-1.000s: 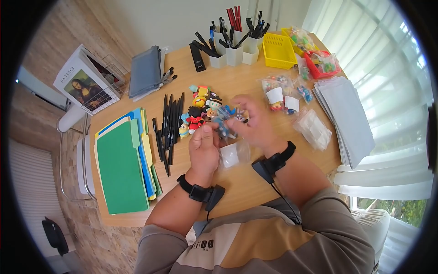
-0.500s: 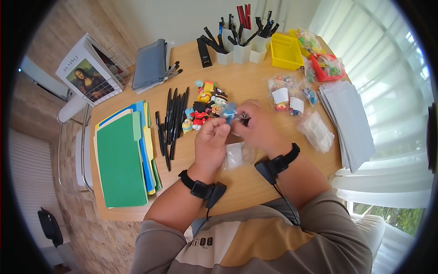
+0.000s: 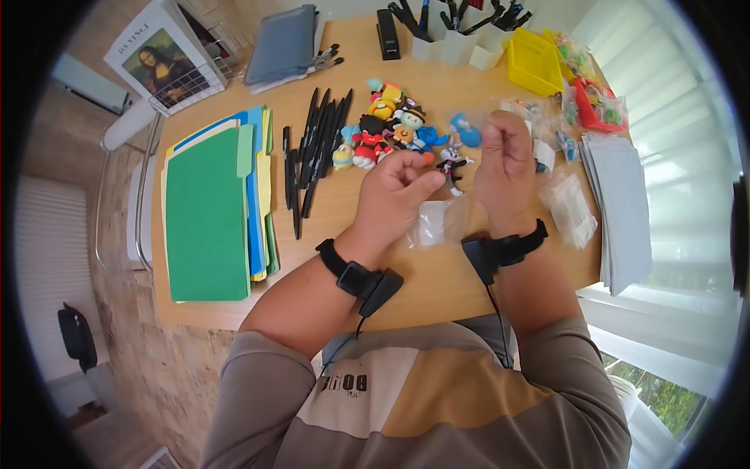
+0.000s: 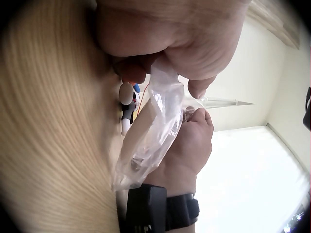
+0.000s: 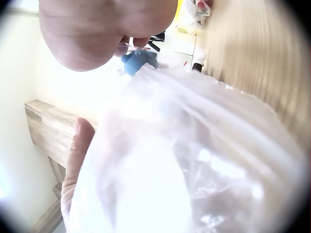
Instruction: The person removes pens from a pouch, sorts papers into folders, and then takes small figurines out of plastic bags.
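My right hand [image 3: 504, 172] pinches a clear bag with a blue figure [image 3: 466, 131] at its fingertips; the same blue figure [image 5: 138, 61] hangs beside the fingers in the right wrist view. My left hand [image 3: 394, 195] has loosely bent fingers, with nothing visible between thumb and forefinger. Between the hands, a dark grey and white figure [image 3: 451, 168] lies on the table. Just below it is a clear bag with a white insert [image 3: 433, 223], which also stands large in the left wrist view [image 4: 155, 126]. Colourful figures [image 3: 375, 141] cluster beyond my left hand.
Black pens [image 3: 312, 144] and green folders [image 3: 205, 219] lie at the left. Pen cups [image 3: 457, 48] and a yellow basket [image 3: 535, 64] stand at the back. Bagged items, a red basket [image 3: 598, 107] and grey envelopes [image 3: 621, 211] are at the right.
My hands have moved apart, the right one carrying the blue figure's bag rightward. The dark figure between them is now uncovered. The head view has shifted downward.
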Demonstrator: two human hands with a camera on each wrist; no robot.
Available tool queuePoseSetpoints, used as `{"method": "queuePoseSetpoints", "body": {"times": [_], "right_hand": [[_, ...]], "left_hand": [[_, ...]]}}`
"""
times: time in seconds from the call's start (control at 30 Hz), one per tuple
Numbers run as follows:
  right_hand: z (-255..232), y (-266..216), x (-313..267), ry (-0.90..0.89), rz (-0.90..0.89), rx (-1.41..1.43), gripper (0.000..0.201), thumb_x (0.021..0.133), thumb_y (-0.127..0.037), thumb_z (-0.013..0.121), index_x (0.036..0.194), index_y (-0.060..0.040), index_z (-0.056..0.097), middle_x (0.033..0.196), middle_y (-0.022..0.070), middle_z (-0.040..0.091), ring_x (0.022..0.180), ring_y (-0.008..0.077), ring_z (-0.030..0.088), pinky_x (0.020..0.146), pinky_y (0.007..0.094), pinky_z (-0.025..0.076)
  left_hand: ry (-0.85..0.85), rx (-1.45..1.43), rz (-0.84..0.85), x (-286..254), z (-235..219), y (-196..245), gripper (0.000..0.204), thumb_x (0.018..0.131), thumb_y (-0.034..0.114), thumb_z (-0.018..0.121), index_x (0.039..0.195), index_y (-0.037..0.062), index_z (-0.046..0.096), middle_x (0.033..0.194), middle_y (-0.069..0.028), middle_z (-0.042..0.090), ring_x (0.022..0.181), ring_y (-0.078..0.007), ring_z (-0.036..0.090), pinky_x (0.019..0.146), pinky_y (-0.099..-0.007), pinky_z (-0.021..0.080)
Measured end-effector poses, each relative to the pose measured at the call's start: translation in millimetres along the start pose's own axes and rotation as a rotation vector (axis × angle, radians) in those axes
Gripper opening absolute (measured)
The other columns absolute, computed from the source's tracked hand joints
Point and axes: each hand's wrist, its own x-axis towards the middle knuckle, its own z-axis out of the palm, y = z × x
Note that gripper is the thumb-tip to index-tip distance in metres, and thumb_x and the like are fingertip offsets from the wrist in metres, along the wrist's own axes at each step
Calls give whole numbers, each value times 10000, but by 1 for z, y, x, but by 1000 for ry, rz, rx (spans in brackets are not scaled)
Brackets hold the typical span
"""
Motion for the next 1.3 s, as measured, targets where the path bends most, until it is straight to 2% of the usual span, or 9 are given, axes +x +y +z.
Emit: {"method": "queuePoseSetpoints", "body": {"times": [0.27, 0.33, 0.47, 0.53, 0.73, 0.87, 1.03, 1.2, 1.3], "right_hand": [[-2, 3, 5, 178, 133, 273, 88, 1011, -128, 494, 1067, -61, 493, 881, 25, 557, 781, 85, 522, 704, 226, 448], [-7, 9, 6, 167, 349, 269, 92, 1021, -147, 468, 1075, -72, 467, 861, 34, 561, 747, 77, 520, 683, 219, 458], [-4, 10, 9, 268, 372, 369, 94, 1030, -164, 436, 1043, -76, 464, 915, 48, 570, 762, 95, 548, 692, 243, 482], [-2, 0, 9, 319, 232, 412, 99, 1034, -168, 426, 1060, -74, 444, 986, 69, 578, 790, 113, 582, 709, 272, 507], [-1, -3, 9, 360, 304, 619, 132, 1037, -151, 420, 1142, -73, 403, 1049, 99, 594, 829, 133, 601, 744, 293, 521], [-1, 16, 3, 167, 246, 544, 168, 1019, -127, 465, 1167, -75, 404, 1022, 91, 601, 838, 127, 597, 752, 276, 509], [0, 20, 2, -12, 430, 363, 151, 977, -91, 550, 1100, -51, 472, 902, 43, 601, 822, 96, 570, 744, 252, 485], [4, 20, 1, 29, 437, 414, 86, 988, -79, 515, 1063, -45, 488, 896, 45, 615, 817, 98, 571, 745, 256, 485], [0, 16, 4, 107, 366, 412, 68, 998, -77, 484, 1061, -51, 486, 906, 55, 624, 841, 106, 572, 784, 269, 478]], "left_hand": [[10, 216, -45, -1, 4, 8, 257, 846, 104, 758, 1029, 24, 597, 768, 42, 553, 681, -27, 480, 611, -188, 403], [-13, 283, -61, -3, 4, 7, 299, 821, 119, 789, 1029, 19, 600, 765, 42, 549, 680, -29, 480, 607, -192, 410], [-137, 468, 15, -6, 1, 1, 371, 766, 147, 840, 1023, 11, 608, 762, 37, 545, 674, -39, 479, 600, -203, 428], [-167, 492, 42, -6, 2, 6, 389, 750, 159, 854, 1014, 7, 613, 765, 32, 550, 677, -41, 481, 599, -207, 432], [-358, 790, -2, -8, 10, 24, 419, 703, 169, 856, 1012, 7, 624, 788, -46, 603, 695, -132, 568, 634, -283, 479], [-409, 825, 102, -8, 8, 18, 363, 704, 93, 788, 1024, 31, 626, 773, -76, 604, 699, -214, 600, 647, -319, 493], [-462, 870, 223, -9, 9, 19, 315, 717, 64, 741, 1008, 33, 625, 765, -94, 592, 713, -269, 595, 647, -340, 490], [-331, 904, 224, -11, 11, 19, 288, 728, 144, 751, 960, 32, 621, 780, -108, 587, 715, -290, 588, 637, -385, 476], [-422, 1041, 218, -13, 14, 31, 367, 708, 248, 789, 958, 34, 626, 808, -111, 602, 740, -304, 607, 645, -393, 484]]}}
